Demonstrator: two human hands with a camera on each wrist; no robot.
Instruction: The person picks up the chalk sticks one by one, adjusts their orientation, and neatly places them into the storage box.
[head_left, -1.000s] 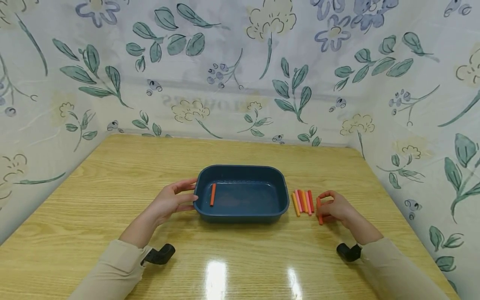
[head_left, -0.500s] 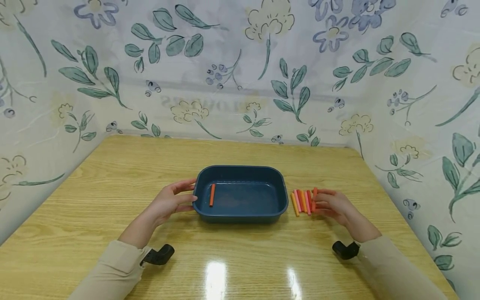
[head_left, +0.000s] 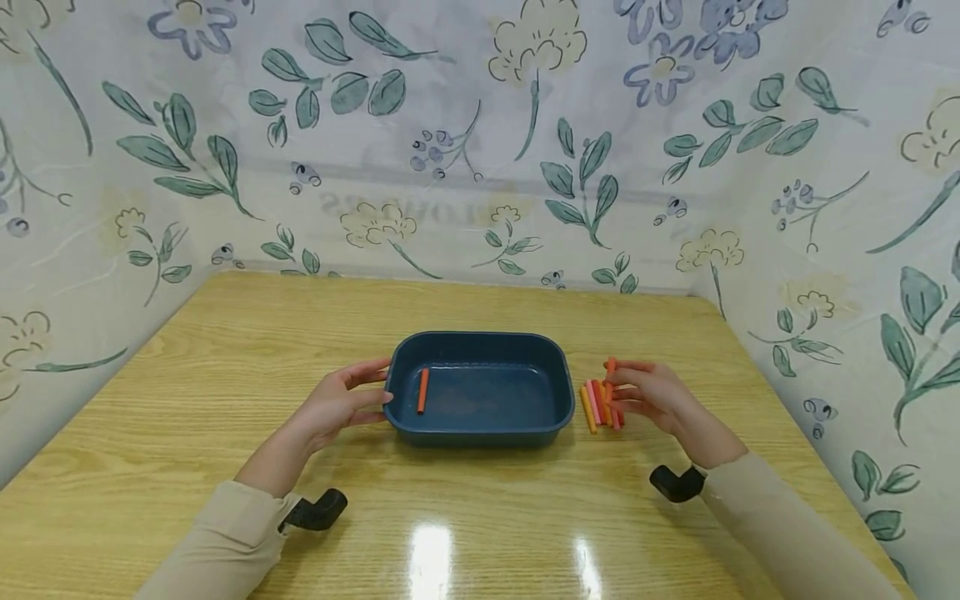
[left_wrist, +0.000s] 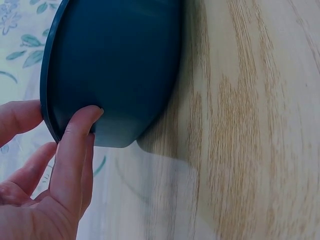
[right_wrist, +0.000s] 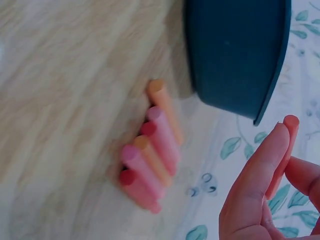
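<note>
My left hand (head_left: 339,406) grips the left end of a dark blue rectangular tub (head_left: 480,436), thumb at the rim and fingers against the outer wall (left_wrist: 120,65). Inside the tub, near its left end, lies one orange-red chalk-like stick (head_left: 423,392). To the tub's right, my right hand (head_left: 660,400) pinches another orange-red chalk-like stick (right_wrist: 283,157) between thumb and fingers. It is raised above a row of chalk-like sticks (head_left: 592,406) in orange, pink and red. In the head view the hand partly covers the row's right side.
The tub and the row stand on a wood-grain table (head_left: 480,517). A floral cloth (head_left: 465,167) surrounds the back and sides. Black curved wrist mounts (head_left: 678,483) stick out at both cuffs.
My right hand has lifted the orange-red stick from the table right of the row and carried it left, over the row. The left hand and tub have stayed in place.
</note>
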